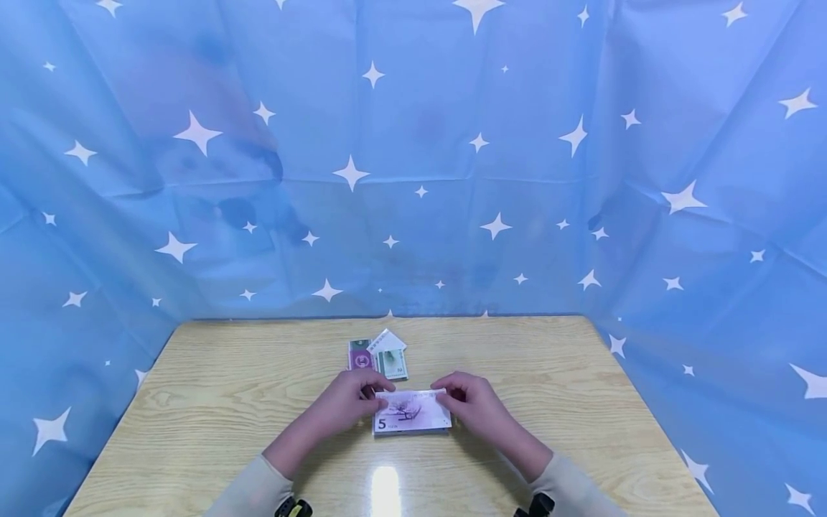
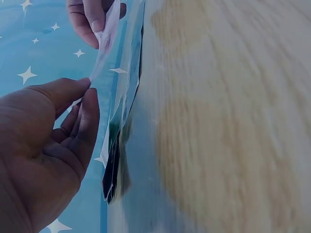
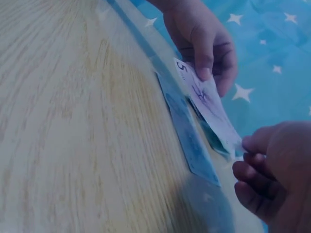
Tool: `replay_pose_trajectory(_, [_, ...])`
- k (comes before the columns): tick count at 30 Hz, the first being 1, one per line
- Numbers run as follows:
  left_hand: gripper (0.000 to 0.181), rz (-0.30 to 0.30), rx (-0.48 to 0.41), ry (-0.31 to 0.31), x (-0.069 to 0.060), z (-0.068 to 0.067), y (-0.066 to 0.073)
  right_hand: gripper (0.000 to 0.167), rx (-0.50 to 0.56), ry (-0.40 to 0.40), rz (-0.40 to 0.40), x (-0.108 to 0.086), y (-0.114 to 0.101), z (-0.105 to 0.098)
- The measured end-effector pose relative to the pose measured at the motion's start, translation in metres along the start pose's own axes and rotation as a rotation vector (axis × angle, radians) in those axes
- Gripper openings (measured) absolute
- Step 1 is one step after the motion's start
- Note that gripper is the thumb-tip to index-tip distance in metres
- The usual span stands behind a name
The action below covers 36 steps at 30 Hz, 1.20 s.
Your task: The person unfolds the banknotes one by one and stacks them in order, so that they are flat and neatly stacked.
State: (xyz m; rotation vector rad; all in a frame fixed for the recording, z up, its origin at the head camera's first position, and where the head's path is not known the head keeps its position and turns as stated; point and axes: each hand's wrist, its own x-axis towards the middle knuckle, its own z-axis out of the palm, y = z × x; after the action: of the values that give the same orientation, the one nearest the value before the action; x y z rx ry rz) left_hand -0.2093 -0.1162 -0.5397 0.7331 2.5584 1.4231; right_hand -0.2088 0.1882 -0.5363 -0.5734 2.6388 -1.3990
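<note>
The left hand (image 1: 349,401) and right hand (image 1: 477,403) each pinch an end of the "5" note (image 1: 410,413). Its long side goes from hand to hand, so neither is nearer. It is up above the blue note (image 3: 188,131) on the table (image 3: 73,145). The head view mostly hides that blue note; the right wrist view shows it.
</note>
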Motion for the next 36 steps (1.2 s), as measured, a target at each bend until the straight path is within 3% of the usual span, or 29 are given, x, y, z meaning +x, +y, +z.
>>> replay_pose_trajectory(9, [0.025,-0.034,0.131,-0.021,0.005,0.004,0.002,0.017,-0.093,0.006,-0.035,0.003,0.005,0.004])
replay_pose_trajectory(24, [0.024,-0.076,0.213,-0.079,0.008,0.006,0.0,0.016,-0.233,-0.038,-0.051,0.005,0.003,0.01])
replay_pose_trajectory(36, [0.023,-0.062,0.34,-0.049,0.005,0.012,0.004,0.015,-0.31,-0.032,-0.083,0.008,0.01,0.016])
